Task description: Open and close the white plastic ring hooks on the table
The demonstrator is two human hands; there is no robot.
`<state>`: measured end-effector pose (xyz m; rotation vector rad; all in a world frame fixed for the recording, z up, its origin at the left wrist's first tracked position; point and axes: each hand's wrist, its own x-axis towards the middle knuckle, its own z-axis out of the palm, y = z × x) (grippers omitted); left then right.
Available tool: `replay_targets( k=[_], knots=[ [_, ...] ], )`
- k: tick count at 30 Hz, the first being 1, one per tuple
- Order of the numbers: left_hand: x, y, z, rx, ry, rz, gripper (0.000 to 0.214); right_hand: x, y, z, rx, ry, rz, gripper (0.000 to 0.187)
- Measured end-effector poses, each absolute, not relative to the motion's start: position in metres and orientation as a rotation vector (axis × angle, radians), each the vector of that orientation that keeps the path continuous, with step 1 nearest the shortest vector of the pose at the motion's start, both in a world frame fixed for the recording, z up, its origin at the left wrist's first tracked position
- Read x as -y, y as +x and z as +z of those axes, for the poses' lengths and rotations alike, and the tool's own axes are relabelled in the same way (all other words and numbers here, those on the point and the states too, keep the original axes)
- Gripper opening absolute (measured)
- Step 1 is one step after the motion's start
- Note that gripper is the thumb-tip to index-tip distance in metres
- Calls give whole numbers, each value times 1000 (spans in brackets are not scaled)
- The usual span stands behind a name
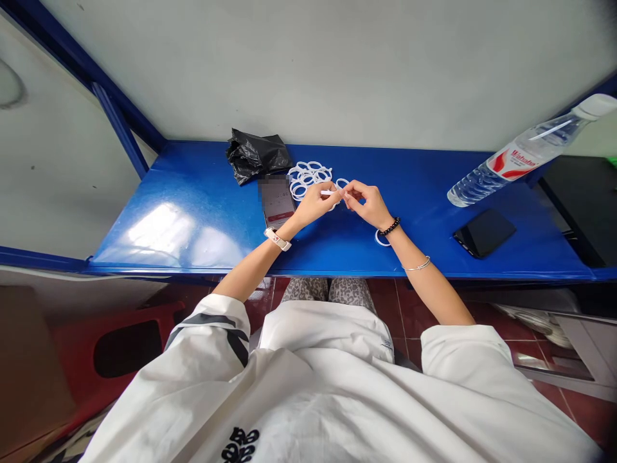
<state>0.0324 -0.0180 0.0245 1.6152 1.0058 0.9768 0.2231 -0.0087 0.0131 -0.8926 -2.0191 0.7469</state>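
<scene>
Single white ring [382, 238] lies near tabletop's front edge; both hands, left hand [315, 204] and right hand [369, 204], pinch one small white piece [330, 191]; loose ring pile [308, 175] waits near back edge.

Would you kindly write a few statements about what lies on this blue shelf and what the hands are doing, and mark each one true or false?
1. Both hands, the left hand and the right hand, pinch a small white piece between them. True.
2. The pile of white rings lies in front of the black bag, nearer the person. False: it lies to the right of the bag.
3. The water bottle stands upright. False: it lies tilted at the right end of the shelf.
4. A dark phone lies face up near the bottle. True.
5. One white ring lies under the right wrist. True.
</scene>
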Motion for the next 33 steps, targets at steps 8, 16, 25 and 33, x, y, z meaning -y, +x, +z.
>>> replay_targets(
  k=[8,16,25,33],
  knots=[
    [16,34,27,-1144,1723,1033,33,9,222,12,2071,-885,785,44],
    [17,35,26,-1144,1734,983,32,7,223,10,2101,-865,751,33],
    [15,33,21,-1085,1802,984,29,7,226,11,2123,-888,730,26],
    [15,31,19,-946,1800,991,23,6,228,12,2169,-883,683,22]
  ],
)
